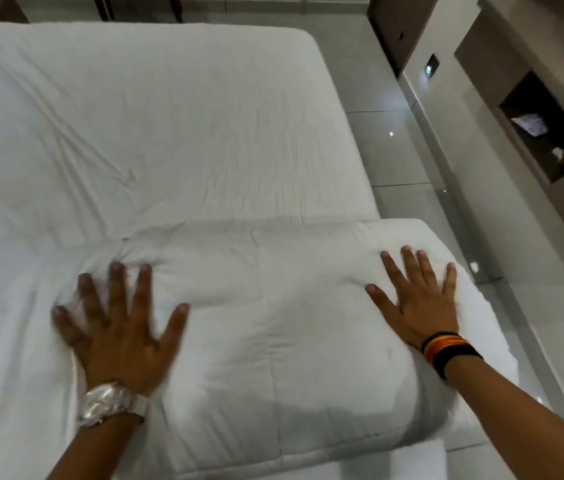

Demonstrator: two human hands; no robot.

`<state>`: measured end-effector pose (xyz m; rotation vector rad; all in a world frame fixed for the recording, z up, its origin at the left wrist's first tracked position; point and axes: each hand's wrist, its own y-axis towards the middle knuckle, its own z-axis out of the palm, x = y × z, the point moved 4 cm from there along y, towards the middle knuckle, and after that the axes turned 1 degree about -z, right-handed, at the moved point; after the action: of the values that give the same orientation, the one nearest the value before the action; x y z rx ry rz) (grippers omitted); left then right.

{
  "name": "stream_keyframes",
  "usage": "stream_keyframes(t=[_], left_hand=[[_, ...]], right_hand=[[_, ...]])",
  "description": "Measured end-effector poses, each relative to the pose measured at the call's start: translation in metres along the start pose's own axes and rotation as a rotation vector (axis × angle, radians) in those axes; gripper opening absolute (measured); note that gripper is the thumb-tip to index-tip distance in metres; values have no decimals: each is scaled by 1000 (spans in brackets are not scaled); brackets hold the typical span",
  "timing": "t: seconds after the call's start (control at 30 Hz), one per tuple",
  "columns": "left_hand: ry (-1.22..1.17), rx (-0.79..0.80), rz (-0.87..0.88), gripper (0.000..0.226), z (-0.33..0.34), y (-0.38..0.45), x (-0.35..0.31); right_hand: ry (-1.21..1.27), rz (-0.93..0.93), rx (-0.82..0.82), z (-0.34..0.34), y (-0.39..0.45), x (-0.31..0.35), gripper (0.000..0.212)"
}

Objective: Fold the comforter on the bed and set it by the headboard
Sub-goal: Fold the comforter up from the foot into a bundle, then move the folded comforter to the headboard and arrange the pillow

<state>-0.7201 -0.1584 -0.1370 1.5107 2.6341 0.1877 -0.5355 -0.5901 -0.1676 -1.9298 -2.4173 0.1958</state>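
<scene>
The white comforter [273, 327] lay folded into a thick, puffy bundle on the near end of the bed [169, 116], its right end jutting past the bed's edge over the pale tiled floor [388, 143]. Beyond the comforter, the rest of the bed showed a white, creased sheet running to its far rounded corner. Whether the near end was the headboard end could not be told.

Both hands pressed flat on top of the comforter. The left hand [121, 327], blurred, rested on the comforter's left part with its fingers [116, 289] spread wide and released, grasping nothing; a silver wristwatch [110, 403] sat on that wrist. The right hand [419, 299] lay on the comforter's right end, palm down, fingers likewise splayed and holding nothing, with a black, orange and yellow wristband [446, 351] on the wrist. The fabric dimpled around the left fingertips.

To the right of the comforter, past the floor, stood a wall unit with a dark open niche [547, 126].
</scene>
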Motion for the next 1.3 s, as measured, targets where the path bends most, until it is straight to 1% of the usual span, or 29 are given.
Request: stream_keyframes(t=[0.07, 0.17, 0.23, 0.33, 0.43, 0.5, 0.57, 0.63, 0.73, 0.8, 0.87, 0.9, 0.97, 1.03, 1.13, 1.17, 1.27, 1.3], left_hand=[[-1, 37, -3, 87, 21, -2, 0], [6, 88, 20, 82, 52, -7, -22], [33, 103, 7, 82, 56, -3, -20], [47, 101, -25, 84, 34, -4, -15], [-24, 111, -139, 82, 11, -12, -25], [-128, 113, -261, 82, -4, -27, -42], [-234, 112, -362, 81, -15, -49, -67], [-315, 100, -431, 79, -21, -76, -90], [-410, 118, -522, 78, -21, -110, -117], [-506, 103, -646, 79, -23, -131, -129], [-616, 63, -807, 88, -27, -148, -135], [-675, 45, -895, 96, -27, -153, -137], [-802, 40, -1091, 120, -22, -166, -133], [-910, 66, -1239, 141, -14, -170, -129], [-1050, 17, -1359, 155, -9, -174, -128], [-1077, -10, -1379, 157, -7, -174, -128], [-1126, -61, -1453, 163, 5, -176, -123], [-1147, -75, -1488, 165, 9, -176, -120]], right_hand=[[-21, 24, 57, 22, -2, 1, 81], [-26, 42, 92, 41, 5, 13, 83], [-31, 20, 122, 35, 11, 15, 88], [22, 9, 130, 7, 7, 12, 93], [195, -8, 72, -24, 2, 29, 96], [313, -78, 43, -42, 9, 52, 95], [389, -165, 50, -56, 24, 81, 94], [411, -275, 100, -68, 35, 115, 95], [387, -420, 230, -83, 37, 153, 96], [363, -481, 304, -94, 35, 173, 94], [317, -524, 359, -101, 37, 195, 96], [298, -530, 387, -104, 40, 202, 98], [307, -514, 457, -104, 44, 215, 104], [349, -470, 514, -99, 52, 224, 110], [342, -412, 587, -86, 69, 238, 126], [338, -391, 615, -81, 75, 245, 127], [380, -329, 733, -67, 84, 256, 113], [403, -303, 779, -59, 85, 258, 113]])
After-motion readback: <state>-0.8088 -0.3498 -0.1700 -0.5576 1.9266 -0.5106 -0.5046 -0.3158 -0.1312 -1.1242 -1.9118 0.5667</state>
